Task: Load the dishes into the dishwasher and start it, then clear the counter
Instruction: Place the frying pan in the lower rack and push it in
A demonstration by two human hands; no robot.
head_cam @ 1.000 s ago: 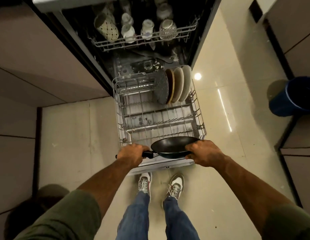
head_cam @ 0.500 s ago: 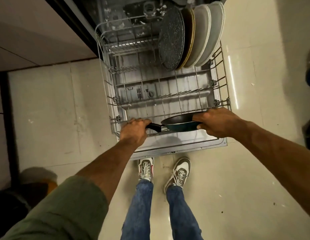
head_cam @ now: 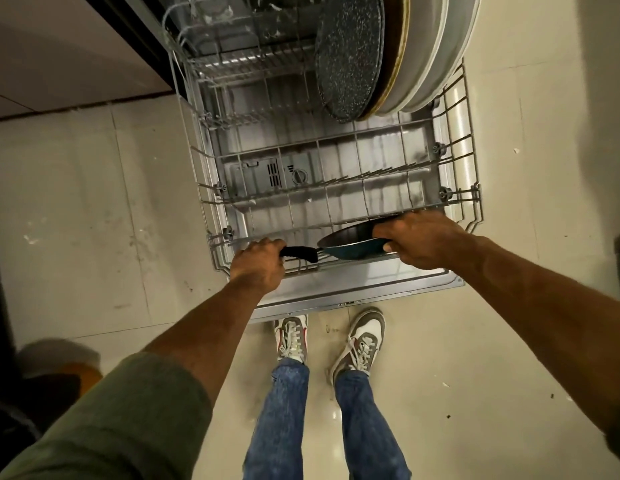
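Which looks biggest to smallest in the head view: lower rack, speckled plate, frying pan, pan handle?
1. lower rack
2. speckled plate, though cropped at the top and farther away
3. frying pan, partly covered by the right hand
4. pan handle, mostly hidden in the left hand

Both bare forearms reach forward and down. The left hand point(head_cam: 258, 259) curls its grip round a black pan handle point(head_cam: 299, 252); the right hand point(head_cam: 421, 239) pinches the dark round pan's rim point(head_cam: 350, 239).
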